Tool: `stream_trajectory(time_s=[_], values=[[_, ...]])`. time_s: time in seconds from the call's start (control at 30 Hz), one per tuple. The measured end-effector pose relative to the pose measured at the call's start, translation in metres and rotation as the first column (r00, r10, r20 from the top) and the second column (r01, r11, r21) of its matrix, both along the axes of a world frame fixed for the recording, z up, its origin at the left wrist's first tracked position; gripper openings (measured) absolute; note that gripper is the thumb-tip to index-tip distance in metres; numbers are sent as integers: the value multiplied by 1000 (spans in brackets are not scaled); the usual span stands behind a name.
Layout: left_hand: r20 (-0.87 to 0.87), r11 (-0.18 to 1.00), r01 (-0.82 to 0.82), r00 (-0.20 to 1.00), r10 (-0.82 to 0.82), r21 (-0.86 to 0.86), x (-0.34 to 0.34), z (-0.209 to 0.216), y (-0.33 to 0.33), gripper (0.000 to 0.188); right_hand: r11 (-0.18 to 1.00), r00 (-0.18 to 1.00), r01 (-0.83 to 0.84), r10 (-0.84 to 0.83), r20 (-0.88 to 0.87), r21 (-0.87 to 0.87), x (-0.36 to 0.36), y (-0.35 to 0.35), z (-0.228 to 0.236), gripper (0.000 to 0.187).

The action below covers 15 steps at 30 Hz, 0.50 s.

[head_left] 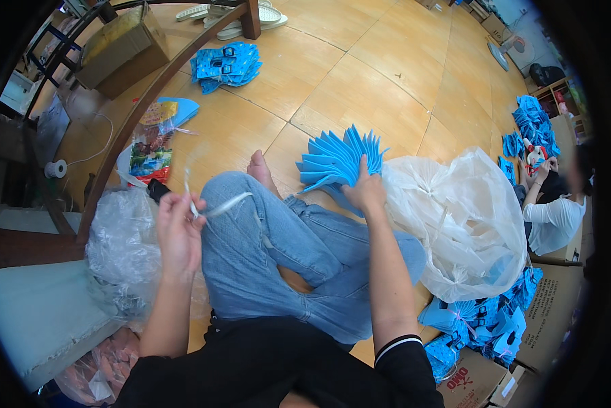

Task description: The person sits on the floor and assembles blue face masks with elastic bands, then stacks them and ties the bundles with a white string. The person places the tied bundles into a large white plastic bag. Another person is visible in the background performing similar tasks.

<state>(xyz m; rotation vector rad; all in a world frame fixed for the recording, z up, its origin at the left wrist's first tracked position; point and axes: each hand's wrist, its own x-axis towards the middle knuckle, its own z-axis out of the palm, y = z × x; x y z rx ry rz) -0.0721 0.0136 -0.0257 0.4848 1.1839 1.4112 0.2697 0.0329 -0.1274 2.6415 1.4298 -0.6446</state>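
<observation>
I sit cross-legged on a wooden floor in blue jeans. My right hand (365, 190) grips a fanned stack of blue folded packets (336, 162) held upright in front of my knee. My left hand (178, 224) pinches a thin translucent plastic strip (225, 204) that trails across my left knee. A large clear plastic bag (465, 221) bulges just to the right of my right hand.
A crumpled clear bag (125, 248) lies by my left arm. Tied bundles of blue packets lie at the far floor (225, 64), the lower right (485, 323) and far right (533, 122). Another person (553, 211) sits at the right. Cardboard boxes (118, 47) and a curved wooden furniture frame (149, 95) stand at the left.
</observation>
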Motion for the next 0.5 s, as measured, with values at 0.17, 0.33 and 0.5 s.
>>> stream_trajectory(time_s=[0.17,0.33,0.5], values=[[-467,982,175,863,-190,-76,-25,-50,-41,15,1000,1000,-19,19,20,-1,-2,1,-1,103],[-896,967,253,423,-133,-23,-29,-37,-50,16,999,998,-51,51,28,7,-1,1,-1,102],[-976,810,556,200,87,186,12,-12,-45,16,998,998,-57,57,14,-12,1,1,0,102]])
